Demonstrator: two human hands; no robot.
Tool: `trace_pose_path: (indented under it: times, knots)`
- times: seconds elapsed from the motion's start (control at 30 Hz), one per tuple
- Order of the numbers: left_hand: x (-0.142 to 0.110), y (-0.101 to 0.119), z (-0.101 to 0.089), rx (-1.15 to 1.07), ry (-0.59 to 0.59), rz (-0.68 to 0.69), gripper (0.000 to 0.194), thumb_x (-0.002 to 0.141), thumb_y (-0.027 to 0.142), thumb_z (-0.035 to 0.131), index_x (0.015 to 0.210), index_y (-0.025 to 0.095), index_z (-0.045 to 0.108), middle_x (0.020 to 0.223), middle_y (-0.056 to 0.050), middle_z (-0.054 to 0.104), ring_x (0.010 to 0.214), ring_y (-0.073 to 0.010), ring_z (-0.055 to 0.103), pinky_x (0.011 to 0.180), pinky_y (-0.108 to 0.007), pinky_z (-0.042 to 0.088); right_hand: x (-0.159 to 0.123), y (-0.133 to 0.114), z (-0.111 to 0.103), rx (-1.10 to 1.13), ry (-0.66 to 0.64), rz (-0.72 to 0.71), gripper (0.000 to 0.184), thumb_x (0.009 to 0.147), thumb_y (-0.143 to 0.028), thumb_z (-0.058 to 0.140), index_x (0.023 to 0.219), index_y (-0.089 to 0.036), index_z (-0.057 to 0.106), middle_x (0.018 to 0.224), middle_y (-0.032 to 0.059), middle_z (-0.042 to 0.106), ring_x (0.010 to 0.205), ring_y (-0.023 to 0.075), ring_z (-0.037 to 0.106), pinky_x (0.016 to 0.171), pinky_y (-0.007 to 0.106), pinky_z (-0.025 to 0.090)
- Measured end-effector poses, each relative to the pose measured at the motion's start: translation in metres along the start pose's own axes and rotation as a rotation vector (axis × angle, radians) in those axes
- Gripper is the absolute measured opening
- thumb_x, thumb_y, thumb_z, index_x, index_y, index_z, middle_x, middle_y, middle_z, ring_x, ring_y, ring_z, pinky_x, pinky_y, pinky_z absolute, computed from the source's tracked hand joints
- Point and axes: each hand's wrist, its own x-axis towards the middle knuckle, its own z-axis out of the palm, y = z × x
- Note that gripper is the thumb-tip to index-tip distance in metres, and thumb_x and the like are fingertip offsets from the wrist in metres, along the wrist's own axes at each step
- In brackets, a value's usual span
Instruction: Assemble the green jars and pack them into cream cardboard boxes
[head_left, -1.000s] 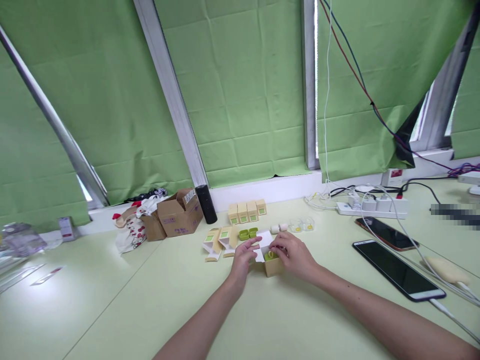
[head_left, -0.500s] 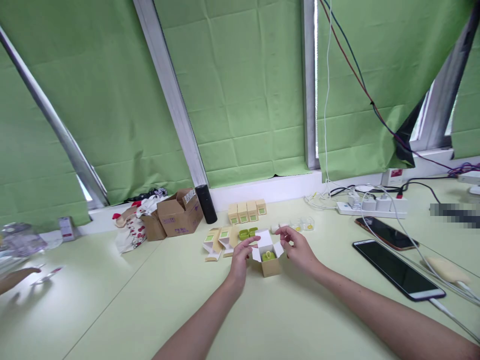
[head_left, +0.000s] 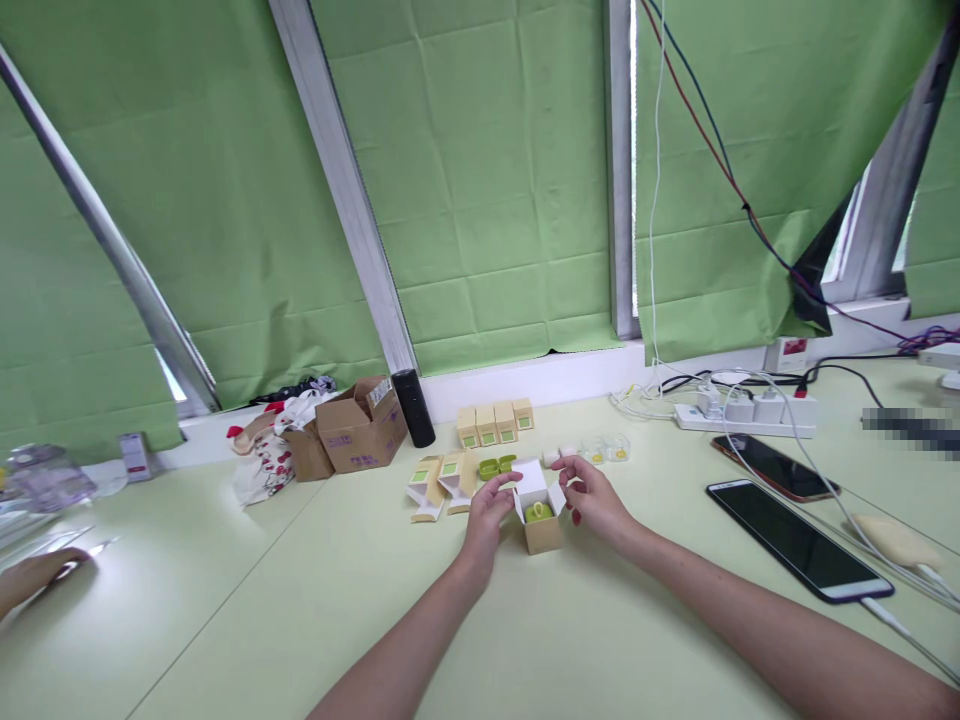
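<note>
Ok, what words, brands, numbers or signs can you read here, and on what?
Nothing legible.
Brown cardboard box: purple print and white label, blurred.
Row of small boxes: green labels, too small.
Two opened cartons: green labels, too small.
White box, far left: print blurred.
White box by the wall: red marking, too small.

Office-type workroom. Evidence: long pale table [head_left: 262, 620], power strip [head_left: 750, 427] with chargers [head_left: 769, 405], 2 phones [head_left: 799, 540], green sheeting [head_left: 480, 200] over windows [head_left: 621, 200], another person's arm [head_left: 19, 585] at far left. Purplish cables [head_left: 930, 340] at right, possibly network leads.
</note>
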Motion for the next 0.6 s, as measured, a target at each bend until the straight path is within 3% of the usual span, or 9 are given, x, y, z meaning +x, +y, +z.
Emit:
trace_pose_path:
  times: [0.2, 0.6]
  knots:
    - [-0.003, 0.001, 0.001, 0.027, -0.024, 0.012, 0.045, 0.072, 0.039, 0.083, 0.111, 0.02, 0.069, 0.089, -0.006, 0.078, 0.091, -0.0243, 0.073, 0.089, -0.034, 0.05, -0.004, -0.009, 0.001, 0.058, -0.006, 0.036, 0.046, 0.061, -0.03, 0.056, 0.106, -0.024, 0.059, 0.086, -0.0031, 0.052, 0.062, 0.0131, 0.054, 0.04, 0.021, 0.041]
    - [-0.001, -0.001, 0.005, 0.01, -0.053, 0.002, 0.058, 0.067, 0.046, 0.092, 0.108, 0.021, 0.06, 0.09, -0.005, 0.076, 0.084, -0.022, 0.072, 0.082, -0.032, 0.051, -0.009, -0.013, 0.002, 0.086, -0.053, 0.071, 0.045, 0.069, -0.041, 0.066, 0.109, -0.025, 0.056, 0.087, -0.0044, 0.052, 0.061, 0.0117, 0.053, 0.043, 0.022, 0.042]
